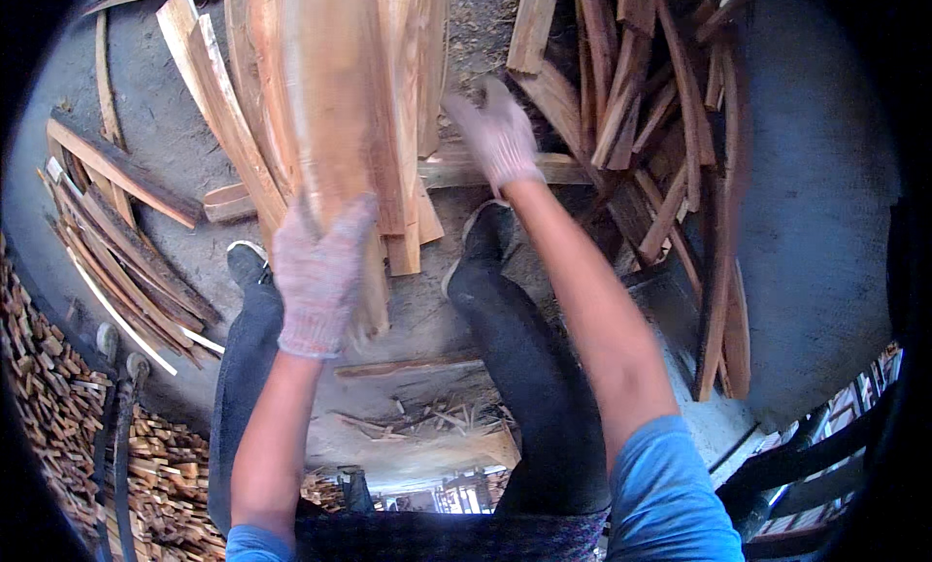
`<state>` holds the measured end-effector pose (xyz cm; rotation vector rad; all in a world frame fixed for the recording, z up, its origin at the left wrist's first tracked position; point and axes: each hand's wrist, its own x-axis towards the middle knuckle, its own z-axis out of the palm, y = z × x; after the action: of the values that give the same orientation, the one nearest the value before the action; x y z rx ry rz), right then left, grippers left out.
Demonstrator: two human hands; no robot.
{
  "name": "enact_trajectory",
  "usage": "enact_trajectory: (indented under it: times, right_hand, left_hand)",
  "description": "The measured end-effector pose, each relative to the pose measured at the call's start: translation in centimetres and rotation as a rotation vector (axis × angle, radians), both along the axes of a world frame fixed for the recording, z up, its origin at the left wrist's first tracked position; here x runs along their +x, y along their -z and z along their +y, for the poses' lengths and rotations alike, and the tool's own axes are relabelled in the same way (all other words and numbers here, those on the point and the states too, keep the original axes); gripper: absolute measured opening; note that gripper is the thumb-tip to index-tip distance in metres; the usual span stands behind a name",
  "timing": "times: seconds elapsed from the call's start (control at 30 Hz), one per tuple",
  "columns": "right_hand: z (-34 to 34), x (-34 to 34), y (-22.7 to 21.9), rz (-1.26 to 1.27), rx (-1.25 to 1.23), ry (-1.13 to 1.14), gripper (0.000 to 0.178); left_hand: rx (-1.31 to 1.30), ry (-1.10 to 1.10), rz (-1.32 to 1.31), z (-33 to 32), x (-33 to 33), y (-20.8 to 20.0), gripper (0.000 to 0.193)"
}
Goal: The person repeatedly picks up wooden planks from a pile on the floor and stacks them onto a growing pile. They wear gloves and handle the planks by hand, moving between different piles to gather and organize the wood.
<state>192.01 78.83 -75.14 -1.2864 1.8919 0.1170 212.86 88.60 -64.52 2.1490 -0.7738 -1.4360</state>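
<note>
Seated worker, head view looking down past both knees to a grey floor.

Left hand, in a knit work glove, is wrapped around the near end of a wooden slab. Fingers are curled onto the face of the board, so the grasp is closed and carrying weight. The slab is blurred.

Right hand, also gloved, is raised ahead of the right knee with fingers spread and loose. It holds nothing; it hovers just above a crosswise board lying on the floor. Also blurred.

Orientation: the slab's long axis runs away from the worker, near end at the left hand and far end pointing up and out of the frame's top edge, leaning slightly left. It sits in front of several like slabs fanned beneath and beside it.

Progress, judged from the lay of things: handling looks well under way but far from finished. A large heap of rough offcuts stands to the right, a smaller bundle of thin strips lies to the left, and stacked cut sticks fill the lower left. One slab is in hand; much loose wood remains on both sides.

A dark chair frame shows at lower right.
</note>
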Motion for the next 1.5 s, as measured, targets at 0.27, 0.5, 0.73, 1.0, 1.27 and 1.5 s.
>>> enact_trajectory:
  times: [0.27, 0.5, 0.73, 1.0, 1.27, 1.5]
  right_hand:
    - [-2.1, 3.1, 8.5, 0.17, -0.154, -0.361, 0.048]
    - [3.1, -4.2, 6.1, 0.134, -0.722, -0.567, 0.013]
    - [9.0, 2.9, -1.6, -0.081, -0.295, -0.18, 0.035]
    - [2.3, 4.8, 11.0, -1.148, 0.429, 0.83, 0.091]
    - [2.7, 4.5, 10.6, -1.246, 0.486, 0.738, 0.121]
    - [4.5, 5.0, 9.2, -1.449, 0.65, 0.79, 0.088]
  left_hand:
    - [0.006, -0.294, -0.08, 2.4, 6.9, 4.3, 0.049]
    - [0.008, -0.113, -0.164, 5.5, 7.9, 4.9, 0.056]
    - [-0.07, -0.068, -0.435, 4.3, 11.1, 6.2, 0.071]
    - [-0.019, -0.557, 0.648, -0.1, 19.4, 22.0, 0.088]
    - [0.019, -0.468, 0.852, -0.2, 16.6, 18.2, 0.089]
    - [0.082, -0.415, 0.985, 1.4, 17.8, 17.7, 0.067]
